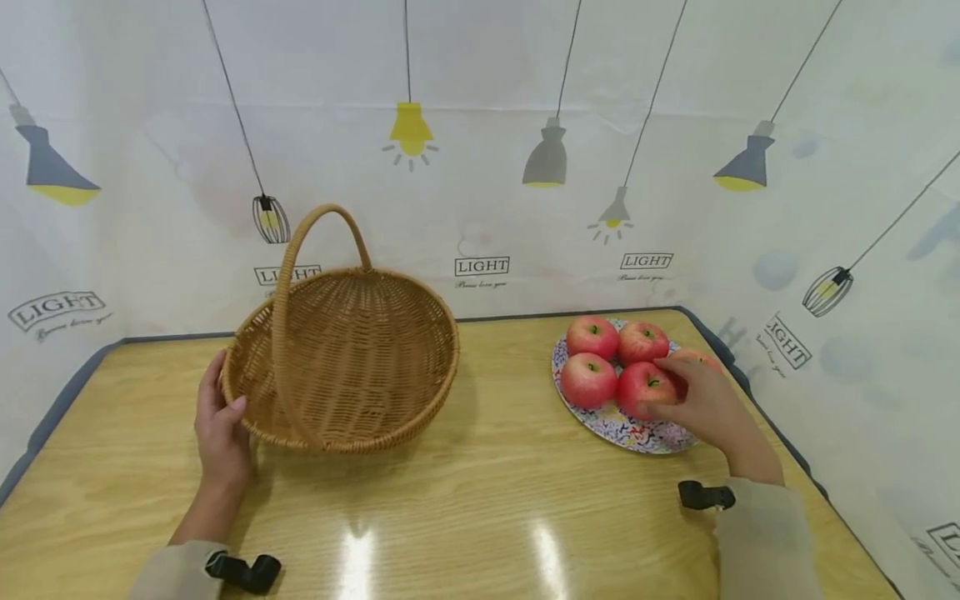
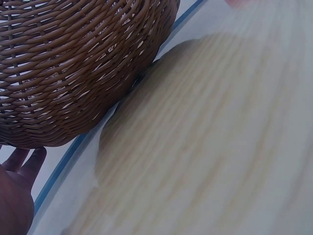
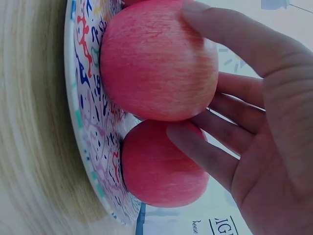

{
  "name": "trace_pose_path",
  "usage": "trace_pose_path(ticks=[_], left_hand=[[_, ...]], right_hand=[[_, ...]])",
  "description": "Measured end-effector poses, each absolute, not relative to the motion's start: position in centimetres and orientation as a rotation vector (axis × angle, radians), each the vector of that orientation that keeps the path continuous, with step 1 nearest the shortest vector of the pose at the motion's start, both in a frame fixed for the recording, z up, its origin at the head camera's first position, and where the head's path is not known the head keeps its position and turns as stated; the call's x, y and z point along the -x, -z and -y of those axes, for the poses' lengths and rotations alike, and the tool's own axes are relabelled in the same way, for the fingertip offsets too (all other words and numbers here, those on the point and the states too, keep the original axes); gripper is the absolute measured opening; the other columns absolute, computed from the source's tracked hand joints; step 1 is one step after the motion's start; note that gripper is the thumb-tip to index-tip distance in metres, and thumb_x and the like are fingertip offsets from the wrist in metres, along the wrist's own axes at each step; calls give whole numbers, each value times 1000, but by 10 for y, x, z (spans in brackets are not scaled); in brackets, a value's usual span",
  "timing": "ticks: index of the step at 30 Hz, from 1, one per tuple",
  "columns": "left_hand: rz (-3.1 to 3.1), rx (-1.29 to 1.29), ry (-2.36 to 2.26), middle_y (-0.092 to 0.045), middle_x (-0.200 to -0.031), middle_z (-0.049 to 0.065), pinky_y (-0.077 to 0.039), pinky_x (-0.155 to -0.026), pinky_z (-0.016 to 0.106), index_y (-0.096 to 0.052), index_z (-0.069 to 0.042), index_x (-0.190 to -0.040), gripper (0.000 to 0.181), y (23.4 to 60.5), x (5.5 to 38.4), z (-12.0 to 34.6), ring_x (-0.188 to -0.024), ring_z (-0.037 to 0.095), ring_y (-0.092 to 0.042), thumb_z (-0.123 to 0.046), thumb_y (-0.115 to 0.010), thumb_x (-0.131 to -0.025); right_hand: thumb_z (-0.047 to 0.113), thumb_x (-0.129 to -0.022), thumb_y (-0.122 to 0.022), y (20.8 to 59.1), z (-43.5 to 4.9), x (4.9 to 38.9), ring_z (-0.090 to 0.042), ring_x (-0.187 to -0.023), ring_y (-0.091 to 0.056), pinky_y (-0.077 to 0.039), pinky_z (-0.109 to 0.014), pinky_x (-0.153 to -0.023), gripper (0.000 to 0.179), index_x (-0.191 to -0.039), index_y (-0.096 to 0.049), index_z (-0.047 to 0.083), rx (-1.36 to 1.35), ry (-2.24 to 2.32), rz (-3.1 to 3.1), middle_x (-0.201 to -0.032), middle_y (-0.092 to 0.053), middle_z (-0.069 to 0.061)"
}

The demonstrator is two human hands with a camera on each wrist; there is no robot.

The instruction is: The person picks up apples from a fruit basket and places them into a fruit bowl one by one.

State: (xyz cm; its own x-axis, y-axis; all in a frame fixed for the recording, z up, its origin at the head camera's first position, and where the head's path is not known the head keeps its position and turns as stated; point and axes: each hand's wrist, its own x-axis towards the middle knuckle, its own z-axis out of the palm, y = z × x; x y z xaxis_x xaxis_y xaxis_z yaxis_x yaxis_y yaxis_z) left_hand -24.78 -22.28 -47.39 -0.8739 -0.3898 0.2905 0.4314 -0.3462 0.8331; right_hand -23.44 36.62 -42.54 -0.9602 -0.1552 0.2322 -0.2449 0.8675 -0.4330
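Note:
A brown wicker basket (image 1: 352,367) with a tall arched handle tilts its opening toward me on the left side of the table. My left hand (image 1: 223,429) holds its left rim, thumb at the edge; in the left wrist view the fingers (image 2: 34,164) meet the woven outside. On the right, several red apples sit on a patterned plate (image 1: 630,433). My right hand (image 1: 708,404) grips the front right apple (image 1: 643,388). Seen from the right wrist, the thumb lies on this apple (image 3: 156,63) and a finger overlaps the neighbouring apple (image 3: 164,166).
Both stand on a wood-grain table (image 1: 480,492) with a dark blue edge at the back and sides. Behind it hangs a white backdrop (image 1: 480,183) printed with lamps. The other apples, such as the front left apple (image 1: 588,381), sit close beside the gripped one.

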Motion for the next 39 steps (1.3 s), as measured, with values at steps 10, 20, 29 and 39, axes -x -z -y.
trace_pose_path(ticks=[10,20,29,39], left_hand=[[1424,30,2221,-54,-140,-3,-52,-91,17,-45,-12,-149,62,476,251,223,-124,13,-52,6,-36,-91],[1641,11,2186,-31,-163,8,-50,-92,13,-32,-18,-158,64,480,254,231,-145,27,-37,-19,-49,-96],[1759,8,2136,-24,-167,4,-46,-96,13,-28,-24,-159,62,487,250,228,-150,25,-31,-30,-47,-100],[1879,106,2115,-25,-162,11,-45,-97,14,-16,-17,-162,63,483,246,230,-129,6,-44,-20,-39,-103]], right_hand=[[29,-89,-77,407,-365,231,-49,-117,-59,-49,-66,-95,52,-127,-63,-3,-223,-633,2764,-126,-64,-29],[28,-94,-71,386,-352,226,-45,-102,-67,-56,-60,-85,46,-128,-63,-2,-171,-722,2707,-118,-68,-27],[23,-94,-71,376,-335,222,-42,-102,-67,-56,-62,-84,42,-127,-64,0,-253,-674,2698,-119,-68,-24],[23,-88,-77,385,-313,210,-27,-93,-66,-55,-46,-78,30,-114,-71,8,-507,-541,2654,-109,-74,-8]])
